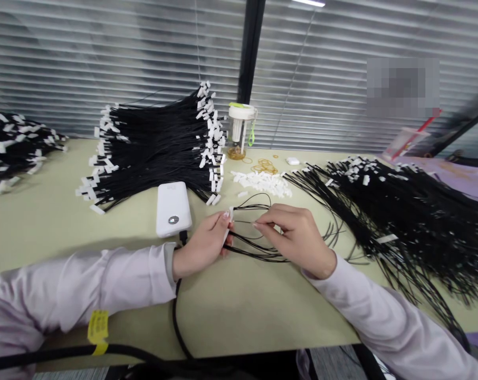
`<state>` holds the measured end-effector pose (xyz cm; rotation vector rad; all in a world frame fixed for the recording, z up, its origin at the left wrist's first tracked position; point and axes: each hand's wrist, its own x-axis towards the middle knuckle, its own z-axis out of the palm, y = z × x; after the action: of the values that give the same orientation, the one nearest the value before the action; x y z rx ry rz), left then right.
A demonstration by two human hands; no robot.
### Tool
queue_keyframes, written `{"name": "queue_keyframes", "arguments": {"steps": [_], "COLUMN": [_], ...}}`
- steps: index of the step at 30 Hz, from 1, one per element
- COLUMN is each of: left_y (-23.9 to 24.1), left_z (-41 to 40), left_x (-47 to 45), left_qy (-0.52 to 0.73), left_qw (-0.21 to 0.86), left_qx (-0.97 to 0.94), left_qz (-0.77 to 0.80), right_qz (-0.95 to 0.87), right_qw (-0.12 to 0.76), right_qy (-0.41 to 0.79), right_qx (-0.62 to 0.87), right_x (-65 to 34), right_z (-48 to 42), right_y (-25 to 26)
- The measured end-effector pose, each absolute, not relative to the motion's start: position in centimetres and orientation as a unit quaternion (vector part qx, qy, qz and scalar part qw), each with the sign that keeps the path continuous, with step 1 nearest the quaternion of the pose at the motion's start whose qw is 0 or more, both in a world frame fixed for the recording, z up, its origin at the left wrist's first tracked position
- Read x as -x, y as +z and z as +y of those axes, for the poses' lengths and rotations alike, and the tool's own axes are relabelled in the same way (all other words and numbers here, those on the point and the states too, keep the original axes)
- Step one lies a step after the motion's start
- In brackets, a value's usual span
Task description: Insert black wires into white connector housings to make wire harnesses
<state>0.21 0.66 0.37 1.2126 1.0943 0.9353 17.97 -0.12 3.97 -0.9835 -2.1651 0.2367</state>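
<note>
Here the white connector (230, 215) is held upright at the tips of the left hand (205, 240), clasped between thumb and fingers, its long axis running roughly from one o'clock to seven; whether one piece or several are gripped together cannot be told behind the thumb. Out of it, towards three o'clock, a loose fan of thin black wires (255, 256) is spread, some curving under the right hand (296, 232). And across that small gap a single black wire (244, 221) is pinched, thumb against forefinger, by the right hand, drawn almost level, nine o'clock to three, so that it lies square-on to the connector's length. That crossing is the relation everything hinges on: the connector sits at nine o'clock from the right fingertips, near but not touched by them, the left hand being the nearer one. At twelve o'clock from the same fingertips a scatter of small white connectors (263, 183) is seen, with rubber bands (265, 167) just beyond. A white power bank (173, 211) is found at ten o'clock from the left hand, a stacked wire bundle (155, 142) at eleven, and a broad wire pile (413, 227) is spread at three o'clock from the right.
</note>
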Motion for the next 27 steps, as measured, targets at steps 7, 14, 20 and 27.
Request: {"name": "queue_keyframes", "arguments": {"steps": [7, 14, 20, 27], "left_y": [0.72, 0.56, 0.60, 0.80], "left_z": [0.49, 0.55, 0.57, 0.44], "left_x": [-0.16, -0.11, -0.16, -0.28], "left_qy": [0.386, 0.387, 0.386, 0.360], "left_qw": [0.593, 0.592, 0.588, 0.578], "left_qx": [-0.520, -0.523, -0.523, -0.565], "left_qz": [0.479, 0.475, 0.481, 0.466], "right_qz": [-0.839, -0.839, -0.856, -0.859], "right_qw": [0.368, 0.372, 0.336, 0.285], "right_qy": [0.086, 0.081, 0.096, 0.070], "right_qx": [0.391, 0.389, 0.380, 0.419], "right_x": [-18.11, -18.06, -18.18, -17.57], "right_z": [0.09, 0.01, 0.18, 0.04], "right_y": [3.75, 3.94, 3.85, 3.25]}}
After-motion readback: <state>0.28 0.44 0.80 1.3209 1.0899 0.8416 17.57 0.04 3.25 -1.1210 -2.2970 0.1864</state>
